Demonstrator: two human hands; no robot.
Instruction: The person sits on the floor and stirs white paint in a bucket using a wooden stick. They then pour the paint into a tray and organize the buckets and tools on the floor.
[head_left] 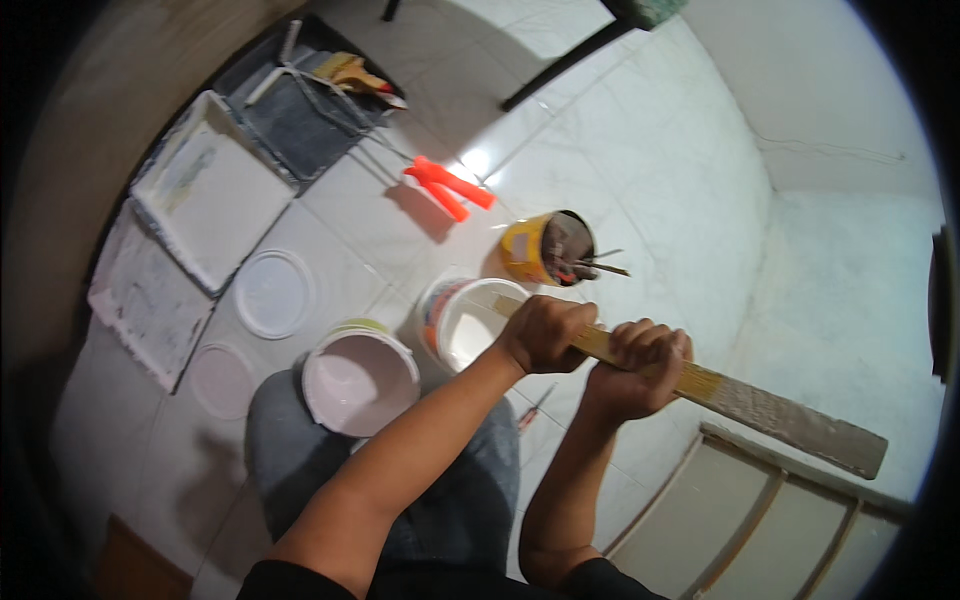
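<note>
Both hands grip one long wooden board [790,425], held slanting above the floor. My left hand [548,333] is closed round it near its far-left end, over a bucket [433,315] with white paint [474,338] inside. Just to the right, my right hand [640,365] is wrapped round the board's middle. The board's yellowish left part turns grey and rough toward its right end. Its left tip [507,304] shows over the bucket's rim; whether it touches the paint I cannot tell. A second bucket [312,392], pinkish inside, stands between my knees.
Left lie two whitish paint trays [285,215] [125,300], a dark tray [300,150] with roller frames and a brush, and two round lids [272,294] [222,380]. Orange handles [450,187] stick out. A yellow can [522,248] holds tools. A framed panel [740,500] is at lower right.
</note>
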